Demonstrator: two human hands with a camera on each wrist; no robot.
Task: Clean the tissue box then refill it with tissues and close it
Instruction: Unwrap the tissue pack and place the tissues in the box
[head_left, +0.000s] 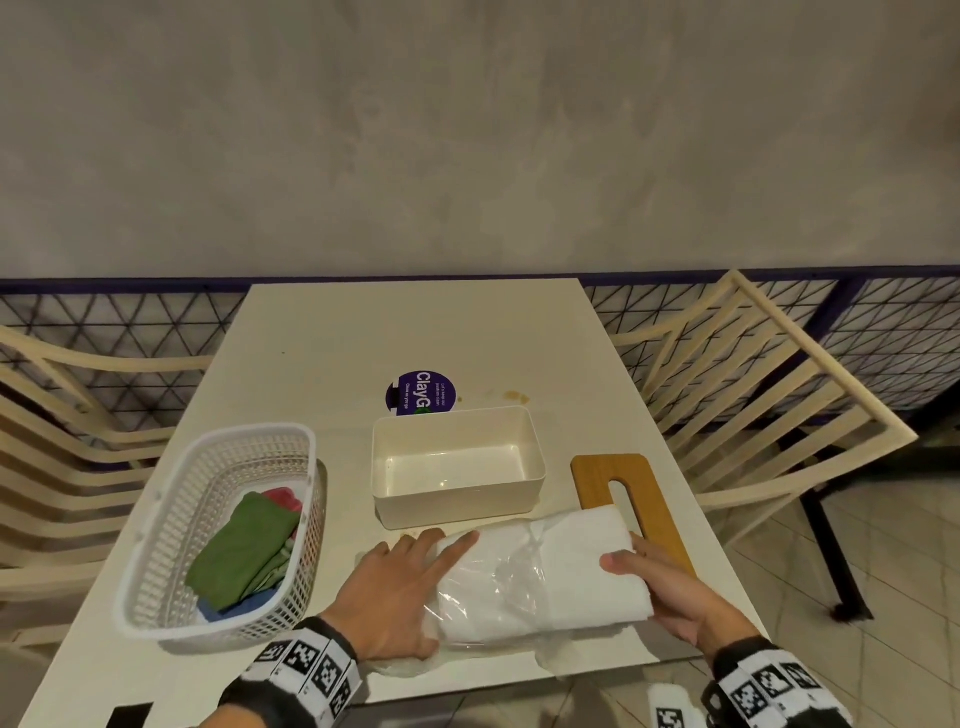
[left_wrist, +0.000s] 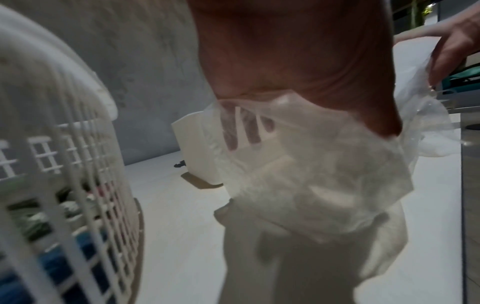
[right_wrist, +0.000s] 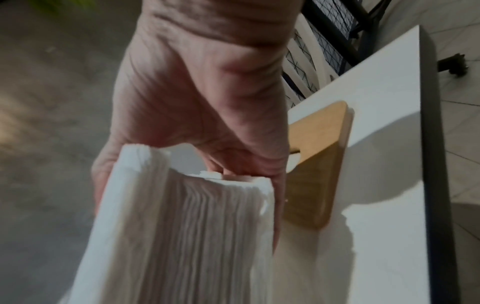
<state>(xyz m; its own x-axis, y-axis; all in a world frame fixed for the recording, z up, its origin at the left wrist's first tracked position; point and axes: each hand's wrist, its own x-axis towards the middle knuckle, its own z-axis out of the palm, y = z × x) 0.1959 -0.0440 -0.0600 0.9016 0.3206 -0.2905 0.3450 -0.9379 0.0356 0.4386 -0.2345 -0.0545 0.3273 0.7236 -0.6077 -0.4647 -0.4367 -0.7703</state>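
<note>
The open tissue box (head_left: 457, 467) sits mid-table (head_left: 467, 332), a round sticker (head_left: 422, 391) just behind it. The basket (head_left: 156, 545) stands to its left, folded cloths (head_left: 239, 551) inside. The lid (head_left: 623, 478) lies to its right. Nearest, the tissue stack (head_left: 587, 566) (partly in its plastic wrapper (head_left: 498, 587)) spans between left hand (head_left: 384, 597) and right hand (head_left: 670, 587), overlapping the lid's near end.

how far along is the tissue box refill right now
Done: the box sits open and empty, its wooden lid beside it. In hand: the right hand grips the tissue stack while the left hand holds down its plastic wrap. Left: unwrap, load the box, close it.
</note>
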